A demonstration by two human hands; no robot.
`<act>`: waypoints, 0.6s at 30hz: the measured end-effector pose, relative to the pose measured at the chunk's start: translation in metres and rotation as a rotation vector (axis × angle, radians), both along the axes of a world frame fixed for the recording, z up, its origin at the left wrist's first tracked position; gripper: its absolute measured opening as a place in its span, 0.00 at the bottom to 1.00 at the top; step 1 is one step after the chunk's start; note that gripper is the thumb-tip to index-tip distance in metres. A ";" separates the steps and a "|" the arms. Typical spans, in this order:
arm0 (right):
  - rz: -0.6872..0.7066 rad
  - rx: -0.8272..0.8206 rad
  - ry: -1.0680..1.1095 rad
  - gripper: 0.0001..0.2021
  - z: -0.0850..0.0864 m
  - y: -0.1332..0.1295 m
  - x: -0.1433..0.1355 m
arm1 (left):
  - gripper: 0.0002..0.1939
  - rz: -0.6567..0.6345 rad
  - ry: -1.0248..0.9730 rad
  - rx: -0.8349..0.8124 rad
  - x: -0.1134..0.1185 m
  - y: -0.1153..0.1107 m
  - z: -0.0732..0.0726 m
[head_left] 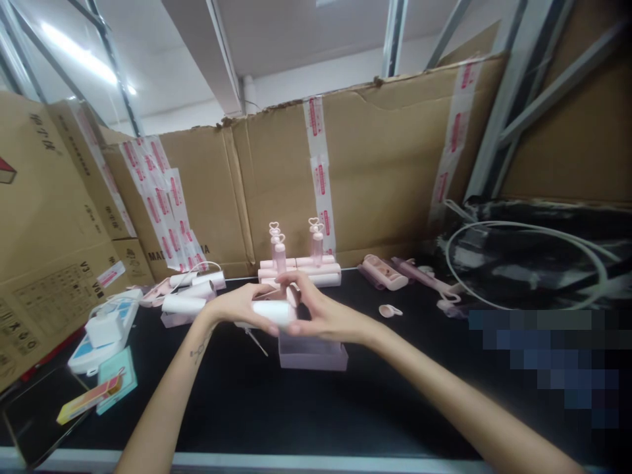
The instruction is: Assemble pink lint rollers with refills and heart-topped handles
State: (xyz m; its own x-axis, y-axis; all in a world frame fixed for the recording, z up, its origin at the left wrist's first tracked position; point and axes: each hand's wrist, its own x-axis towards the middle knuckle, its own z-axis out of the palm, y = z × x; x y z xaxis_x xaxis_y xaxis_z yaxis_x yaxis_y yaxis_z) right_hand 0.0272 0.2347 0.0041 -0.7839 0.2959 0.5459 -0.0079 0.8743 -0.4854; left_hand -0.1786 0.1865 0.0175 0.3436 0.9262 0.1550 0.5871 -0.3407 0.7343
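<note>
A white cylinder (270, 313) lies sideways between my two hands, above the table. My left hand (236, 304) is closed around its left part, thumb along the near side. My right hand (323, 315) curls over its right end, where a pale pink rounded piece (293, 296) shows between thumb and fingers. Whether that piece is attached to the cylinder I cannot tell. Just below my hands sits a translucent lilac tray (313, 359), partly covered by them. A thin metallic stick (257, 341) lies left of the tray.
Behind my hands, pink bottles with heart-shaped tops (280, 253) stand by pink and white cylinders (326, 276). A pink case (386, 272) and small scoop (390, 311) lie right. More white cylinders (184, 305), a power strip (129, 322) and a phone (42, 415) are left. Cardboard (276, 171) walls the back.
</note>
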 end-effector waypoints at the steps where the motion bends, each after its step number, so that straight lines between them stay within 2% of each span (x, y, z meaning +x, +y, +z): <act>1: 0.028 -0.039 -0.020 0.27 0.002 0.001 0.003 | 0.34 -0.015 0.028 0.008 -0.001 -0.002 0.002; 6: 0.052 -0.084 -0.116 0.25 0.002 0.013 0.009 | 0.35 -0.003 0.134 0.047 0.001 -0.008 0.000; 9: 0.065 -0.144 -0.120 0.25 -0.003 0.018 0.008 | 0.36 0.022 0.092 0.042 0.003 -0.007 -0.007; 12: -0.008 -0.249 0.010 0.24 -0.012 0.018 0.001 | 0.29 0.015 0.026 0.083 0.006 -0.005 -0.010; 15: -0.093 -0.447 0.100 0.24 -0.023 0.014 -0.009 | 0.18 0.061 0.127 0.219 0.013 -0.006 -0.009; 18: -0.158 -0.518 0.111 0.21 -0.032 0.011 -0.017 | 0.19 0.155 0.249 0.316 0.023 -0.009 -0.011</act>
